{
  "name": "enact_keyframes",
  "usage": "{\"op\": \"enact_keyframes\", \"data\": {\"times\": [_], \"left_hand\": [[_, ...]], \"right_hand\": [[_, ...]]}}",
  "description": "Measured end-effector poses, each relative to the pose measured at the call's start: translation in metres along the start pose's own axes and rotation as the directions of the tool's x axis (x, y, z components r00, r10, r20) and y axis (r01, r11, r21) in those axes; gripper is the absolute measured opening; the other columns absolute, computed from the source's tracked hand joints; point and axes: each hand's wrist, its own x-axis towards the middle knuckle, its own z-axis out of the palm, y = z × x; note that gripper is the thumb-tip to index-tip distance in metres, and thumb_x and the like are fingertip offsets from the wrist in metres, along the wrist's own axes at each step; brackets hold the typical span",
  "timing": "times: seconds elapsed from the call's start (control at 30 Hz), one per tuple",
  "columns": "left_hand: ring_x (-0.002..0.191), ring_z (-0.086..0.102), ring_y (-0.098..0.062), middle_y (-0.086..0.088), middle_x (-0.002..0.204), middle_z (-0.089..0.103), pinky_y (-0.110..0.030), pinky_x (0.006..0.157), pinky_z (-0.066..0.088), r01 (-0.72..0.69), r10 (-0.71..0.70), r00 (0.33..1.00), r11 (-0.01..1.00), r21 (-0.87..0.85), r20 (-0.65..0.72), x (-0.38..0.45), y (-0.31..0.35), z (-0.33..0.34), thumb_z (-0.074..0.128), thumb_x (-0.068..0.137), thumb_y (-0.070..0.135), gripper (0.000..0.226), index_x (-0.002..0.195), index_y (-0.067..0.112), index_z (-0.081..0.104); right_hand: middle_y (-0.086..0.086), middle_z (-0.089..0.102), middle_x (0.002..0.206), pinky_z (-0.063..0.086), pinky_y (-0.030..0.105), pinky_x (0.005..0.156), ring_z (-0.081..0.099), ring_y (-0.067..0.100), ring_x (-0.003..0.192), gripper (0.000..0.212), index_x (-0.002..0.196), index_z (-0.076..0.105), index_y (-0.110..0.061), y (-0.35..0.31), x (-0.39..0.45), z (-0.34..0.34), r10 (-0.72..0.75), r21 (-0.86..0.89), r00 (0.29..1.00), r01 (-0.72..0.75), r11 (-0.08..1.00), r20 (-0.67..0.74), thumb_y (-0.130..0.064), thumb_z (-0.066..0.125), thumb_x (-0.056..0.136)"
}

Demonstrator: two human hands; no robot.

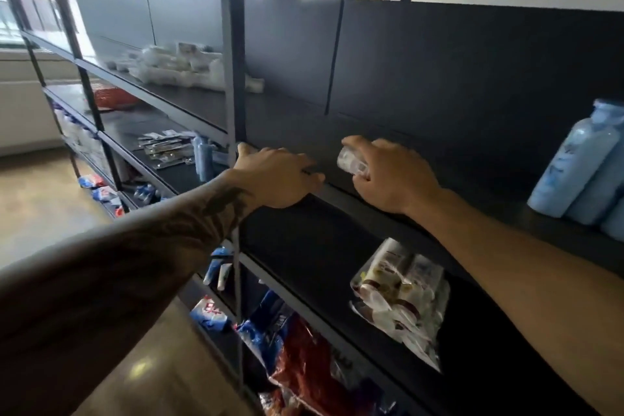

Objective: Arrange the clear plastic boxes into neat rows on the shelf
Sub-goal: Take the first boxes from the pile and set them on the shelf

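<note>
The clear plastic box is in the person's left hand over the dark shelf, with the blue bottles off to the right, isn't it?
Not quite: the head view shows the clear plastic box in the right hand. The left hand rests on the dark shelf edge; blue bottles stand right.

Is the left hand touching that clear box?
Apart. The head view shows the left hand resting on the shelf edge, with bare shelf between it and the clear box.

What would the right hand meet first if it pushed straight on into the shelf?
Probably nothing until the dark back panel; the shelf beyond the right hand and its clear plastic box looks bare, though depth is unclear.
</note>
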Motion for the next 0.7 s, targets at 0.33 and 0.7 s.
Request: {"op": "enact_keyframes", "data": {"times": [0.33, 0.7], "left_hand": [[0.126, 0.057, -0.022, 0.008, 0.145, 0.057, -0.042, 0.085, 0.042, 0.275, -0.278, 0.96, 0.947, 0.169, -0.002, -0.081, -0.169, 0.004, 0.04, 0.098, 0.071, 0.051, 0.144, 0.049, 0.043], [0.137, 0.049, -0.028, -0.002, 0.151, 0.05, -0.046, 0.104, 0.037, 0.668, -0.677, 0.735, 0.714, 0.208, -0.036, -0.073, -0.308, 0.026, 0.042, 0.096, 0.072, 0.066, 0.152, 0.038, 0.037]], "right_hand": [[0.012, 0.058, 0.132, 0.047, 0.046, 0.096, 0.059, 0.036, 0.116, 0.063, 0.149, 0.035, -0.033, -0.191, 0.09, 0.063, -0.336, 0.1, 0.94, 0.33, 0.939, 0.056, -0.028, 0.059, 0.091], [0.012, 0.064, 0.12, 0.054, 0.049, 0.09, 0.063, 0.038, 0.108, 0.054, 0.138, 0.037, -0.029, -0.315, 0.234, 0.131, -0.488, 0.222, 0.872, 0.472, 0.853, 0.021, -0.02, 0.056, 0.088]]}}
